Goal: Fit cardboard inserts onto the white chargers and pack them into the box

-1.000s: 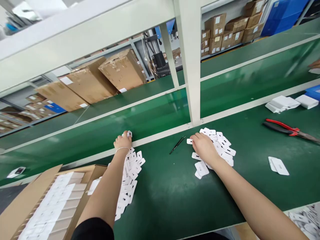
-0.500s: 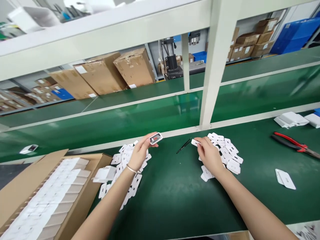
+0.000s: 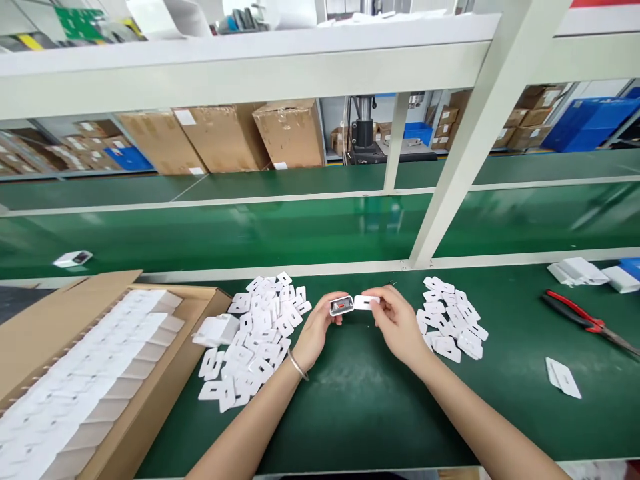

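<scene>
My left hand [image 3: 320,325] grips a small white housing [image 3: 342,306], its open side towards me and showing a dark inside with something reddish. Pinched in my right hand [image 3: 395,320] is a flat white cover plate [image 3: 366,303] with a dark slot. The plate's left end is close beside the housing; whether they touch I cannot tell. To the left of my left hand lies a heap of white slotted plates [image 3: 260,327]. A smaller heap of such plates [image 3: 450,317] lies to the right of my right hand.
At left stands an open cardboard box [image 3: 150,373] with rows of white pieces in dividers. Red-and-black pliers [image 3: 580,317] and two white plates [image 3: 563,377] lie at right. A pale frame post [image 3: 465,153] rises behind the green table [image 3: 360,413].
My two hands have come together, bringing the plate in my right hand up beside the housing in my left. The camera view has levelled and shifted.
</scene>
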The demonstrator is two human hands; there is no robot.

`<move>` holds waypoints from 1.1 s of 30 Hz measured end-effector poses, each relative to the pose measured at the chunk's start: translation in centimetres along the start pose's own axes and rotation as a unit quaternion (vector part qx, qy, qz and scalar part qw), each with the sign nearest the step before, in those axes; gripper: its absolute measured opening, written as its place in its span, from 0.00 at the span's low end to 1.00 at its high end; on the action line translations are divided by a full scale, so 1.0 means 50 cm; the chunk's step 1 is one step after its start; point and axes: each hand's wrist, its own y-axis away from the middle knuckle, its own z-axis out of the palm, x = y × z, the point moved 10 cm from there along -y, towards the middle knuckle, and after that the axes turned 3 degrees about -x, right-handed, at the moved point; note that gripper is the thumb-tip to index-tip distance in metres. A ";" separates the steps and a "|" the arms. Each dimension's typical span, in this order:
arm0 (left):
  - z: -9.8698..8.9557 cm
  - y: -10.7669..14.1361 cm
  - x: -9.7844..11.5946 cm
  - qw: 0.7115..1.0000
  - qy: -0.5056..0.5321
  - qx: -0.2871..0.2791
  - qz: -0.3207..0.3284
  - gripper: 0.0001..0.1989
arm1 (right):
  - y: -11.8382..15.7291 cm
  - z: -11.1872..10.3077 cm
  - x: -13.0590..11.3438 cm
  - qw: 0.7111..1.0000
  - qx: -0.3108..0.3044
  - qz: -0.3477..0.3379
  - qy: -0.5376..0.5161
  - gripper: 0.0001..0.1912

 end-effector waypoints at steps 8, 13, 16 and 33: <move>-0.005 0.005 -0.040 0.998 -0.059 -0.005 0.011 0.24 | -0.011 0.080 -0.007 0.998 -0.043 -0.023 0.030 0.14; 0.012 0.007 -0.032 0.996 -0.084 -0.025 0.028 0.23 | -0.010 0.083 0.015 0.998 -0.051 -0.010 0.023 0.14; 0.020 0.010 -0.022 0.993 -0.108 -0.032 0.045 0.22 | -0.010 0.083 0.042 0.998 -0.051 0.013 -0.016 0.14; 0.049 0.050 0.037 0.969 -0.180 -0.085 0.143 0.19 | 0.032 0.127 0.087 0.985 -0.129 0.066 -0.091 0.21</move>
